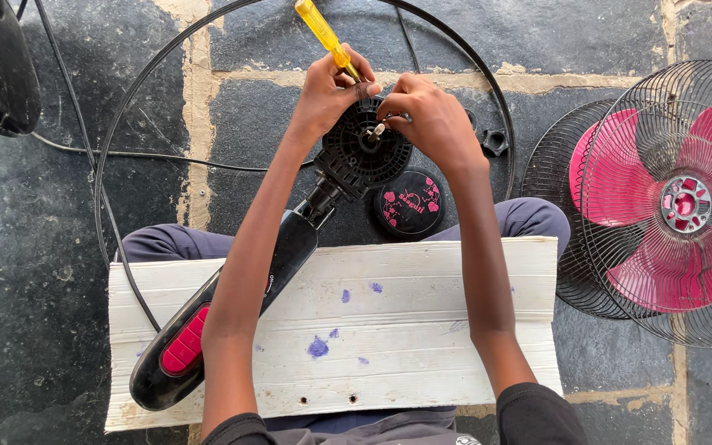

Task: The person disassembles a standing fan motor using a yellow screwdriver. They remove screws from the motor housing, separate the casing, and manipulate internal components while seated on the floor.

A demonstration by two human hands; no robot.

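Observation:
A black fan body [286, 255] with a red button panel lies across a white board [405, 330] on my lap. Its round black motor head [364, 152] points away from me, with a metal shaft at its centre. My left hand [331, 86] grips a yellow-handled screwdriver [323, 33] whose tip is hidden behind my fingers at the motor head's upper edge. My right hand [426, 111] rests on the motor head, fingertips pinched at the shaft.
A round black cap with pink print [409, 204] lies on the stone floor beside the motor. A pink fan blade inside wire grilles [669, 202] rests at right. A black ring [125, 124] and cable loop around me. A small black nut [495, 142] lies nearby.

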